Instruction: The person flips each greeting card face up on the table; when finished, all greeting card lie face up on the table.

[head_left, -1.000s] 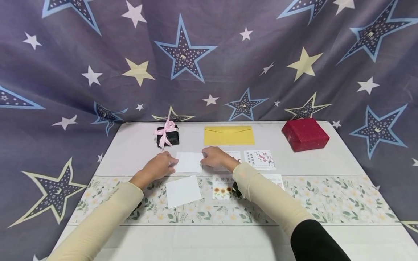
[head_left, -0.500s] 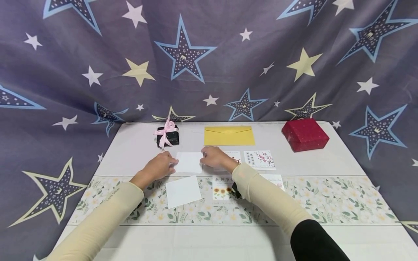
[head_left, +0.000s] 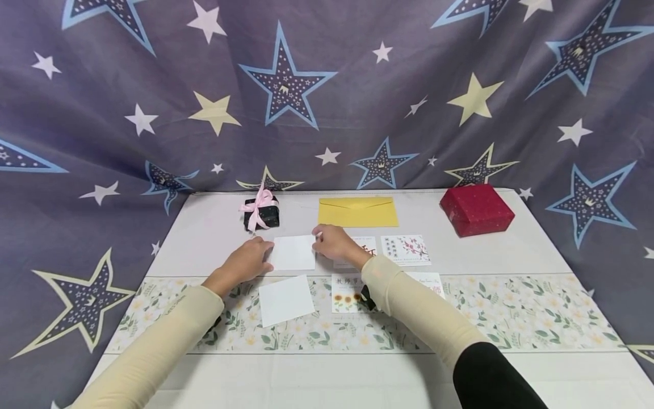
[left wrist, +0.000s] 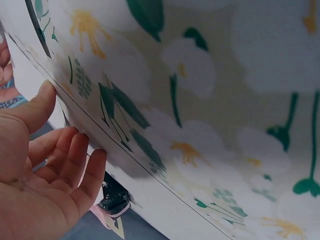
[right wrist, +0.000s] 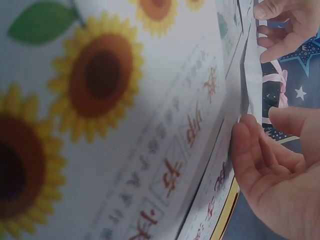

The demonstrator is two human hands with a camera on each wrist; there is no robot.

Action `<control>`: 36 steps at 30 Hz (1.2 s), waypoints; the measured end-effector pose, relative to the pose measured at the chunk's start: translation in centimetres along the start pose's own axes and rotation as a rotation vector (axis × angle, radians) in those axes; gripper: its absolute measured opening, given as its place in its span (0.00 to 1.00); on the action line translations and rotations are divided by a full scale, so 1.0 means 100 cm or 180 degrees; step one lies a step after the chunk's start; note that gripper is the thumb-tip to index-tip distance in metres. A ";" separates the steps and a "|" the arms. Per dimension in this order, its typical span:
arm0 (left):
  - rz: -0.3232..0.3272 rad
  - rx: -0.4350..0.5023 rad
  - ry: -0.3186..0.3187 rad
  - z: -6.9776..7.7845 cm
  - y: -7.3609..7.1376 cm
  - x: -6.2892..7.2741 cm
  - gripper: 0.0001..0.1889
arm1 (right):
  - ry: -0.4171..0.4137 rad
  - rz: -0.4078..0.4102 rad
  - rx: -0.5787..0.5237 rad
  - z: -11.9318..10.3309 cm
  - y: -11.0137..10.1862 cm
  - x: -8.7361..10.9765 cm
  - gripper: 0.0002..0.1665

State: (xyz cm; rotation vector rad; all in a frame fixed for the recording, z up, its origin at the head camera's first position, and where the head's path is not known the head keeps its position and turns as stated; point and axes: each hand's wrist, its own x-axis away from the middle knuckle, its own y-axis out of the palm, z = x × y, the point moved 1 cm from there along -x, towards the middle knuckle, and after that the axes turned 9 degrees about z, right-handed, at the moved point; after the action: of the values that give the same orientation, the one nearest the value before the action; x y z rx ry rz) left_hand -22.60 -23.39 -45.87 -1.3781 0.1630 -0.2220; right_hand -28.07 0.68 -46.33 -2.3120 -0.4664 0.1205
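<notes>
A blank white card (head_left: 293, 253) lies between my two hands on the table. My left hand (head_left: 247, 260) holds its left edge between thumb and fingers; in the left wrist view, that hand's fingers (left wrist: 75, 150) are bent. At the opposite edge, my right hand (head_left: 334, 243) pinches the card near its upper right corner. The right wrist view shows the card's thin edge running up to the right fingertips (right wrist: 245, 127). Nearer me lies a second blank white card (head_left: 286, 300), slightly turned. My right hand and wrist partly cover the printed cards underneath.
A sunflower card (head_left: 347, 294), a blossom card (head_left: 407, 250) and other printed cards lie to the right. Behind stand a black gift box (head_left: 268, 215) with pink ribbon, a yellow envelope (head_left: 357, 213) and a red wrapped box (head_left: 477, 210). A starry curtain (head_left: 327, 85) hangs behind the table.
The white card between my hands has shifted slightly to the left and away from me, the right hand moving with it. The other cards and boxes stay in place.
</notes>
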 end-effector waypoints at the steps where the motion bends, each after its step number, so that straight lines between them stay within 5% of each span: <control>1: -0.0006 0.0006 -0.0024 0.000 0.000 -0.001 0.34 | 0.0005 0.0012 -0.0032 0.000 0.000 -0.001 0.26; 18: -0.0001 0.0123 -0.0203 0.004 -0.007 -0.001 0.27 | -0.0089 0.0357 -0.0171 -0.007 -0.001 -0.001 0.20; 25: 0.0359 0.0795 -0.0571 0.000 -0.004 -0.006 0.07 | -0.0245 0.0577 -0.0248 -0.009 -0.010 0.001 0.17; 31: 0.0376 0.1269 -0.0830 -0.005 -0.008 -0.010 0.08 | -0.0425 0.0794 -0.0446 -0.010 -0.018 0.002 0.10; 36: 0.0399 0.1547 -0.1030 -0.008 -0.010 -0.011 0.11 | -0.0498 0.0719 -0.0591 -0.007 -0.021 0.004 0.08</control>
State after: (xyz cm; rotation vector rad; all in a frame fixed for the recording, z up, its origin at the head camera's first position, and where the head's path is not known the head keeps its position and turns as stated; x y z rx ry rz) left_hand -23.91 -24.07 -45.08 -0.8996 -0.0729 0.0674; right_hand -28.20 1.69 -44.31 -2.5445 -0.3024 0.3847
